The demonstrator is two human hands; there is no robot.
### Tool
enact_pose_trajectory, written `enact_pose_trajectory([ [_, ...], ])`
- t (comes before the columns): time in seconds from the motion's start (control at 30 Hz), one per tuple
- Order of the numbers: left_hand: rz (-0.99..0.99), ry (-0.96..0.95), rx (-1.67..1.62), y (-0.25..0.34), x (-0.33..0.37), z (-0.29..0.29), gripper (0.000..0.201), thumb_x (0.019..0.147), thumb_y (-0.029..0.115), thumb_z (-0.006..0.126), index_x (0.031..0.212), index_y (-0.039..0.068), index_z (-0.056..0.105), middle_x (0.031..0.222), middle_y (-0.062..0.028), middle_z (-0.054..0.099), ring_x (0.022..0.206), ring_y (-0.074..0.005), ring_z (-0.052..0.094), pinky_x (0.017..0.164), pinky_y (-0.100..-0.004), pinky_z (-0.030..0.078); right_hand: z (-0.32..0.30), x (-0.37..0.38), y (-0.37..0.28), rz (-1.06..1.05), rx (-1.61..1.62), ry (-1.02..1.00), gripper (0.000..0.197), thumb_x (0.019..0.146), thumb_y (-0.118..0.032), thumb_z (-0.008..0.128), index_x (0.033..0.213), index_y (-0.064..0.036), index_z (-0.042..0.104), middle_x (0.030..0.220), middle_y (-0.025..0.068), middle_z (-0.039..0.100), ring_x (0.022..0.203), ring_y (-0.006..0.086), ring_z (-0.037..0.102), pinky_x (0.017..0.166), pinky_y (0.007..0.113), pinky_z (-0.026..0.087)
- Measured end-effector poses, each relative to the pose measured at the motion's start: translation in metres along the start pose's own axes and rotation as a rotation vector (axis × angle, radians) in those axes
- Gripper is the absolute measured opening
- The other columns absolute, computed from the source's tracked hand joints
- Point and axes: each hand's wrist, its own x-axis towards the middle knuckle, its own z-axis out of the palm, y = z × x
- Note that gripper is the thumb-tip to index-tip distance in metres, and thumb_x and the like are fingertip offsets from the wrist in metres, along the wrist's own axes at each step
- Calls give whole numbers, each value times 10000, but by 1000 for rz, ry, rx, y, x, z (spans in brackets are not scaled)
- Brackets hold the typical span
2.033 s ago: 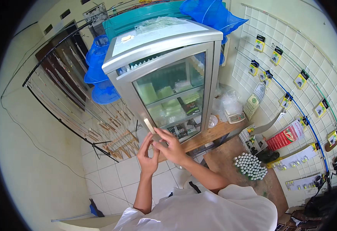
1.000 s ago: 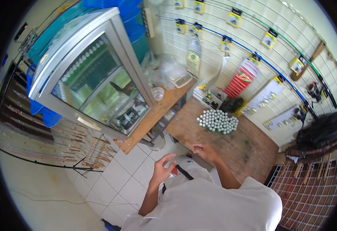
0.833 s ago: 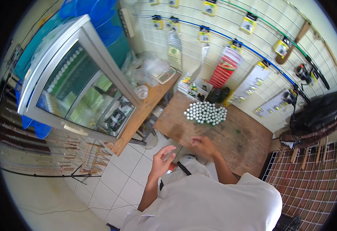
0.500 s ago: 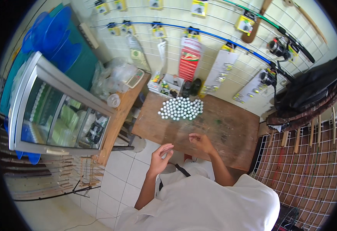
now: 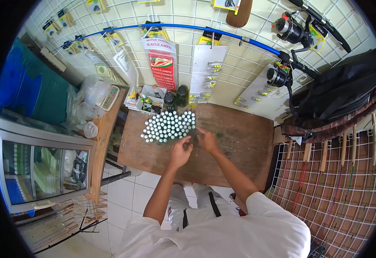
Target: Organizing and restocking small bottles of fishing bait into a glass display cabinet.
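Note:
A tight cluster of small bottles with round silvery-white caps [image 5: 169, 126] stands upright on the brown wooden table [image 5: 235, 129]. Greenish sides show below some of the caps. My left hand [image 5: 181, 152] is over the table just in front of the cluster's near edge, its fingers loosely curved and the thumb apart. Close to its right, my right hand [image 5: 207, 140] stretches its forefinger toward the cluster's right edge. Whether that fingertip touches a bottle I cannot tell. Nothing shows in either hand.
Behind the bottles stand a white box of small items [image 5: 147, 101] and two dark jars [image 5: 182, 95]. Fishing rods and tackle packs hang on the wall grid. At left are a glass-fronted cabinet [image 5: 46, 167] and a kitchen scale [image 5: 109, 98]; a black bag [image 5: 347, 86] hangs right.
Both hands have moved forward from the table's front edge to the near and right side of the bottles. The whole view has shifted, so the table and bottles appear farther left.

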Motion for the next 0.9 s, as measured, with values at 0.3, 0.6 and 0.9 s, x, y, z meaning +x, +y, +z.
enact_pose_trajectory([
  [0.3,-94,66,118,-42,58,33,457,832,105,720,1268,0,636,1096,-211,707,1007,-313,696,876,-397,551,43,42,37,-167,19,60,344,826,-26,675,1165,-63,718,1061,227,680,867,386,681,778,441,545],
  [0.6,-113,141,-13,-52,27,17,304,885,84,680,1173,-16,672,1046,-183,730,981,-287,718,859,-363,560,52,41,41,-212,28,227,297,797,12,670,1085,-31,730,1026,197,684,969,378,669,849,421,552],
  [0.9,-95,311,9,-58,24,-17,245,882,65,669,1110,-19,692,1023,-172,736,947,-270,724,864,-367,557,57,46,-25,-385,84,302,274,758,40,695,1019,-34,738,1021,148,701,958,342,641,850,421,529],
])
